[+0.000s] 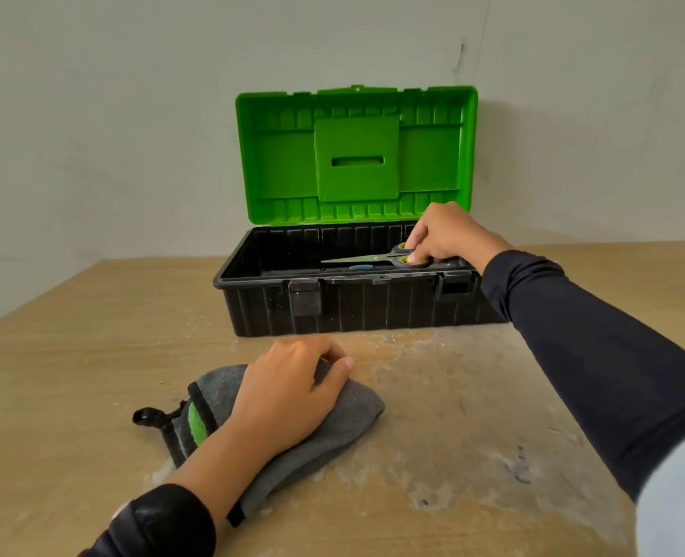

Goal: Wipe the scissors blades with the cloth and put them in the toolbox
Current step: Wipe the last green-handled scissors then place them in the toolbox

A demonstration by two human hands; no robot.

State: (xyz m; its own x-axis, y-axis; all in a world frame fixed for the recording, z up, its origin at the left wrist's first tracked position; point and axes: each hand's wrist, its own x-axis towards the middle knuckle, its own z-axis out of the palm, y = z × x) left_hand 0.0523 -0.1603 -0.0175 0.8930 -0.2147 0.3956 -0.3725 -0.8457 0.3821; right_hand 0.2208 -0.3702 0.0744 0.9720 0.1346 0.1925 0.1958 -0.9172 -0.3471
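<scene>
Nearest the camera, two dark sleeves are seen reaching forward over a pale tan table whose matte top is scuffed and blotched with whitish, flaky patches and a few dark smudges toward the right. On the near left, a grey cloth of soft, fleecy texture is laid in a rounded heap on the table; a black-edged band with a bright green stripe and a small black loop are shown at its left end. It is pressed down by the left hand, palm flat on the fabric, with the fingertips curled over the far edge of the cloth.

Further back and right of centre, a toolbox of ribbed black plastic is set against a plain off-white wall. Its glossy green lid, moulded with ribs and a slotted square panel, is stood upright.

Inside the open box, toward its right end, the scissors are held low, with the slim metal blades closed and pointed left. Their grey and green handle loops are gripped by the right hand, with fingers curled through and around them.
</scene>
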